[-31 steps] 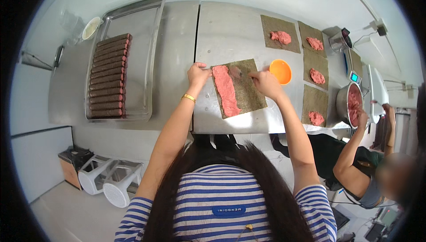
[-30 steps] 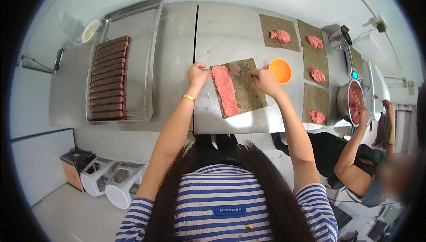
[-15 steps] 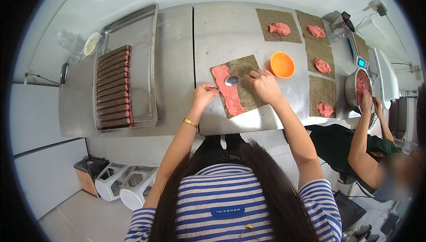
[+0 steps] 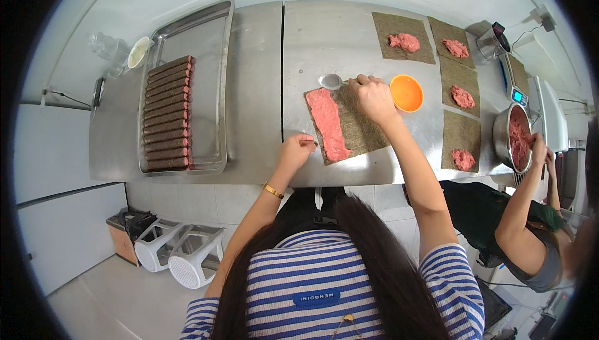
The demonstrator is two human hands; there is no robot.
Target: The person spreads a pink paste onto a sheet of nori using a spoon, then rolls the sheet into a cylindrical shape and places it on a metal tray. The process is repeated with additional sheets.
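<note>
A spoon is in my right hand, its bowl just beyond the far end of a pink meat paste strip. That strip lies flattened along the left side of a dark green seaweed sheet. My left hand has its fingertips pinched together beside the sheet's left edge. A small dark bit shows at those fingertips; I cannot tell whether it belongs to the sheet. Right of my right hand stands an orange bowl.
Several seaweed sheets with meat lumps lie to the right. A metal tray of seaweed rolls sits at left. At far right, another person's hands are at a metal bowl of meat, near a scale.
My right hand has lifted the spoon off the meat strip, past its far end. My left hand has shifted nearer along the sheet's left edge. The whole view has shifted slightly.
</note>
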